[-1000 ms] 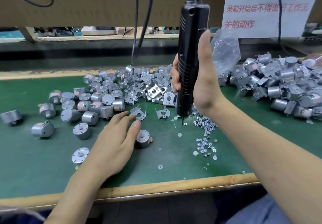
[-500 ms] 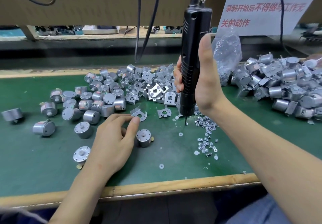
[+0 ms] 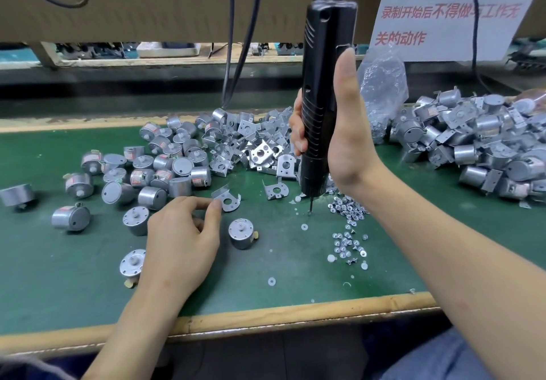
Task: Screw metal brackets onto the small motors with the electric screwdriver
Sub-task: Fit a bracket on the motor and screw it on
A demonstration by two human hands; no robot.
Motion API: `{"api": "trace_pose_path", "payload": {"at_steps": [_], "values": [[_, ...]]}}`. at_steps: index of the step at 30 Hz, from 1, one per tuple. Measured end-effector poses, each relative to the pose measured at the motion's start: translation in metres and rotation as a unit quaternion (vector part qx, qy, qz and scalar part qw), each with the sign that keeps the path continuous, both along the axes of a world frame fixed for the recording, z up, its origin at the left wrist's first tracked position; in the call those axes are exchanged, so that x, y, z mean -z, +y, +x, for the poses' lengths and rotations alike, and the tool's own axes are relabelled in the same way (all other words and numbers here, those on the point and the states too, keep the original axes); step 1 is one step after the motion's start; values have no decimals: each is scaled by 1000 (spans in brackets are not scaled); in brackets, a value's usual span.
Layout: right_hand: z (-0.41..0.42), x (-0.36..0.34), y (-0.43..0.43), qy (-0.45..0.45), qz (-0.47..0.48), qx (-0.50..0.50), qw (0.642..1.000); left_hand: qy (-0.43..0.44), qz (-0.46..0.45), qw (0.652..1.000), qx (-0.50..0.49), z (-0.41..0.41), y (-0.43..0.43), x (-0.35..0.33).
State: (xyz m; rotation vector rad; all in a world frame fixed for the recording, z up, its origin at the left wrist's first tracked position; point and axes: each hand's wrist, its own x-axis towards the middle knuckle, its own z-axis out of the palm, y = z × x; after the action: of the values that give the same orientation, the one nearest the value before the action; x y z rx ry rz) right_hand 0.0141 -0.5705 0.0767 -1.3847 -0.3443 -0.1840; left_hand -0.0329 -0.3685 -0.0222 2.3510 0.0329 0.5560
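My right hand (image 3: 342, 143) grips the black electric screwdriver (image 3: 323, 90), which hangs upright from a cable, its bit tip just above the green mat beside a scatter of screws (image 3: 347, 223). My left hand (image 3: 180, 241) pinches the near edge of a loose metal bracket (image 3: 228, 199) between thumb and forefinger. A small silver motor (image 3: 243, 233) stands shaft up just right of that hand. A pile of brackets (image 3: 254, 146) lies behind, and bare motors (image 3: 165, 170) are spread to its left.
Several motors with brackets fitted are heaped at the right (image 3: 484, 149), next to a clear plastic bag (image 3: 381, 84). White washers (image 3: 271, 281) dot the green mat (image 3: 74, 291). A wooden edge (image 3: 266, 314) runs along the bench front. Cables (image 3: 236, 40) hang at the back.
My left hand has moved off the single motor and up to the loose bracket, now pinching its edge. The screwdriver has stayed almost still in my right hand.
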Motion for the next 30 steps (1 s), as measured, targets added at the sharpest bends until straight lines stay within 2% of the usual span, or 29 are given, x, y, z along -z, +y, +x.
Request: {"api": "trace_pose_path", "payload": {"at_steps": [15, 30], "values": [[2, 4, -1, -11, 1, 2, 1000, 10, -25, 1000, -6, 0, 3, 2], [2, 5, 0, -12, 4, 13, 1000, 2, 20, 1000, 6, 1, 4, 2]]}}
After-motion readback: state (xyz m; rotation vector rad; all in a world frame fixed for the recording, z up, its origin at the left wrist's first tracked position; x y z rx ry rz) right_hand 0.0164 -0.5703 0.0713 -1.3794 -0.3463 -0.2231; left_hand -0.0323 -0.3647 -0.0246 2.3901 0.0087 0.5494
